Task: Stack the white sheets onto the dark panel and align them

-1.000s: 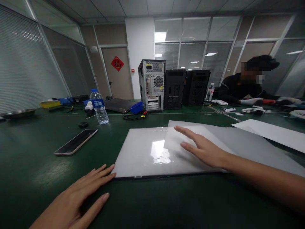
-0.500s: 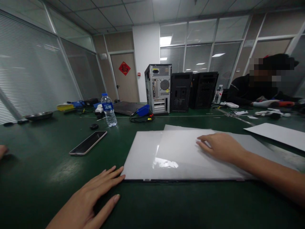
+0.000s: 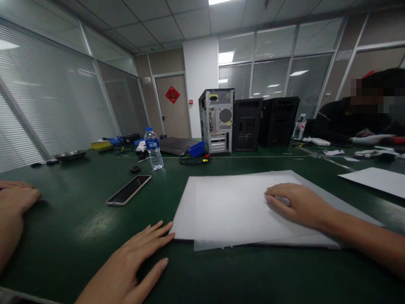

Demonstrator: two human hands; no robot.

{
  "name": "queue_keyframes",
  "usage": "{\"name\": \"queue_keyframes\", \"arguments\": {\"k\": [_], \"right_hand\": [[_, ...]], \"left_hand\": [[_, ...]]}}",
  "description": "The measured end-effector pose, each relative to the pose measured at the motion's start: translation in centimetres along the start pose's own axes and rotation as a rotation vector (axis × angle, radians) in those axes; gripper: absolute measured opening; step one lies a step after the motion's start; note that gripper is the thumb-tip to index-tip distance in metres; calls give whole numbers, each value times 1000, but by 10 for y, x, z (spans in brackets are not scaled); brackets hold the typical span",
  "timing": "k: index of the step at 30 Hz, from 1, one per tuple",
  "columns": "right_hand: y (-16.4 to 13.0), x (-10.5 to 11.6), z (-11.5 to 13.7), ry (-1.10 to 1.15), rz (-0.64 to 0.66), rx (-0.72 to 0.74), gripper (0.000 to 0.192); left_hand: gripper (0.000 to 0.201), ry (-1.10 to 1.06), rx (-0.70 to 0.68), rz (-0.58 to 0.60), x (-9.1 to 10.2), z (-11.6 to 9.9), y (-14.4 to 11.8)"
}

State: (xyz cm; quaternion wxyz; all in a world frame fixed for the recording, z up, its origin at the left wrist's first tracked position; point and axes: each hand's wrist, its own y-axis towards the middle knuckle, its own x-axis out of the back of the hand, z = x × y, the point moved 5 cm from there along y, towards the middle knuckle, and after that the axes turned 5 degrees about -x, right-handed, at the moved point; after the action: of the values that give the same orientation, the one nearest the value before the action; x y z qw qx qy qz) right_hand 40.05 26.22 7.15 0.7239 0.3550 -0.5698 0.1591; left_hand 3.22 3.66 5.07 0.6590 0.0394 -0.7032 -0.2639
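In front of me on the green table lies a flat white panel point(image 3: 182, 226) with a dark front edge. A thin translucent white sheet point(image 3: 228, 211) covers most of it, set askew; its near left corner juts past the panel's front edge. My left hand point(image 3: 133, 257) rests open on the table, fingers spread, their tips touching the panel's near left corner. On the sheet's right half, my right hand point(image 3: 300, 204) has its thumb and fingertips drawn together at the sheet. What sits under its palm is hidden.
Left of the panel lie a phone point(image 3: 129, 190) and a round black cap point(image 3: 134, 169), with a water bottle point(image 3: 154, 148) behind. Computer cases point(image 3: 218, 122) stand at the back. Another white sheet point(image 3: 379, 180) is at right. Another person's hand point(image 3: 20, 196) is at left; a person sits far right.
The translucent sheet has shifted left and toward me, its corner now over the panel's front edge. My right hand's fingers have drawn together. More of the other person's arm shows at left.
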Motion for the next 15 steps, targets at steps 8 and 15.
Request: {"name": "queue_keyframes", "arguments": {"k": [8,15], "right_hand": [[-2,-1,9,-96,25,-1,46],[-8,0,34,-40,102,72,52]], "left_hand": [[45,1,20,27,0,-1,0],[45,-3,12,22,0,-1,0]]}}
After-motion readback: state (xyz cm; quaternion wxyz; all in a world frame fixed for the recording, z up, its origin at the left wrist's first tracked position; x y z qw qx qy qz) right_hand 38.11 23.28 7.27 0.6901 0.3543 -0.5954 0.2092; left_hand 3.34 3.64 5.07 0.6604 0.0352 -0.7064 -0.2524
